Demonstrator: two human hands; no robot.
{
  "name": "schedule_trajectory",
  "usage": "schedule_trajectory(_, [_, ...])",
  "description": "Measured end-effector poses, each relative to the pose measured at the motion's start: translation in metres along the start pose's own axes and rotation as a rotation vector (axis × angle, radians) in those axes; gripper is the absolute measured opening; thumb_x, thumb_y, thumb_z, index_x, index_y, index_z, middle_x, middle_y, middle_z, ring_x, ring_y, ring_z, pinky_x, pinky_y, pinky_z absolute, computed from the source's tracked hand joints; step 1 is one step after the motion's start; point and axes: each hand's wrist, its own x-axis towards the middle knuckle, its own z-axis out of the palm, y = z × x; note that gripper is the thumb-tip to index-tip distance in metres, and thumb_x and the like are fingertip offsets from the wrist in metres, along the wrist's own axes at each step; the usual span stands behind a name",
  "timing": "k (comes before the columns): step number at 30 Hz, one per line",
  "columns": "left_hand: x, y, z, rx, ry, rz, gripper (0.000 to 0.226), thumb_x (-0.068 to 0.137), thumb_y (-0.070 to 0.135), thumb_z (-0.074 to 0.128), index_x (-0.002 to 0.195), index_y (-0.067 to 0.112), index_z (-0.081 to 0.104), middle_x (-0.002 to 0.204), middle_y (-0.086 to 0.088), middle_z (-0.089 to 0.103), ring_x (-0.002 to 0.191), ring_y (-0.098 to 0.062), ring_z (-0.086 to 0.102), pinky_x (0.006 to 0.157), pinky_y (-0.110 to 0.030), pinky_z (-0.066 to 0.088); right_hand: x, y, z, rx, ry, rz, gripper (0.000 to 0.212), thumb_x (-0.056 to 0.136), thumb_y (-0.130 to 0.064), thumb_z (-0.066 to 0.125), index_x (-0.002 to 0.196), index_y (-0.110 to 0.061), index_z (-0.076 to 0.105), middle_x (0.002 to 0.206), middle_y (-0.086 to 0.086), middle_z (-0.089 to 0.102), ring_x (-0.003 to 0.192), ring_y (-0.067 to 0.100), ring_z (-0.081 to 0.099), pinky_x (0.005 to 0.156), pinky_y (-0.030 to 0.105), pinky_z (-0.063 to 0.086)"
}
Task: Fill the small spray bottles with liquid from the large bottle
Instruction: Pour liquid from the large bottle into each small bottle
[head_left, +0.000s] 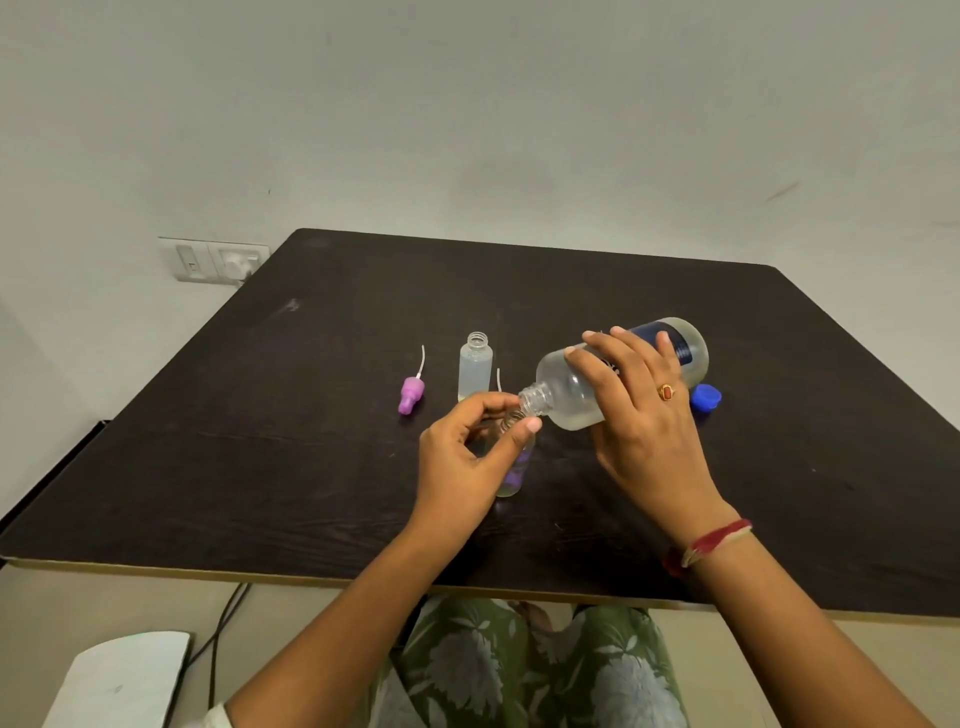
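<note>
My right hand (641, 410) grips the large clear bottle (571, 387), tipped with its open neck down to the left, over the mouth of a small clear spray bottle (514, 467). My left hand (467, 457) holds that small bottle upright on the dark table (260, 415), thumb and fingers round its neck. A second small bottle (475, 371) stands open behind, holding clear liquid. A purple spray cap (411, 394) with its white tube lies to the left. A thin white tube (498, 379) shows behind my left hand; what it joins to is hidden.
A blue cap (706, 397) lies on the table right of the large bottle. A wall socket (213, 260) sits at the table's back left corner. A black cable (223, 623) hangs below the front edge beside a white object (124, 680).
</note>
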Motion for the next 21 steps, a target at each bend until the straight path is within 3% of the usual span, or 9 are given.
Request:
schedule_trajectory(8, [0.0000, -0.0004, -0.0013, 0.003, 0.012, 0.003, 0.020, 0.079, 0.013, 0.073, 0.091, 0.027, 0.065, 0.078, 0.024, 0.069, 0.077, 0.004, 0.067, 0.063, -0.006, 0.048, 0.0031, -0.0019, -0.0015, -0.006, 0.014, -0.022, 0.075, 0.067, 0.010, 0.072, 0.131, -0.016, 0.043, 0.131, 0.016, 0.055, 0.130, 0.030, 0.040, 0.120, 0.041, 0.006])
schedule_trajectory(12, [-0.0007, -0.0006, -0.0005, -0.008, 0.016, 0.004, 0.020, 0.080, 0.012, 0.073, 0.092, 0.025, 0.065, 0.076, 0.018, 0.069, 0.076, 0.003, 0.067, 0.061, -0.006, 0.048, 0.0033, -0.0014, -0.0013, -0.010, 0.011, -0.027, 0.074, 0.068, 0.010, 0.071, 0.131, -0.016, 0.043, 0.131, 0.016, 0.055, 0.130, 0.031, 0.039, 0.120, 0.041, 0.005])
schedule_trajectory(21, [-0.0005, -0.0018, -0.0009, 0.045, 0.020, 0.033, 0.021, 0.079, 0.019, 0.074, 0.090, 0.034, 0.064, 0.086, 0.025, 0.068, 0.083, 0.003, 0.066, 0.073, -0.008, 0.048, 0.0044, -0.0002, -0.0035, -0.037, 0.005, -0.047, 0.074, 0.067, 0.009, 0.074, 0.131, -0.015, 0.043, 0.131, 0.016, 0.055, 0.130, 0.031, 0.038, 0.120, 0.040, 0.003])
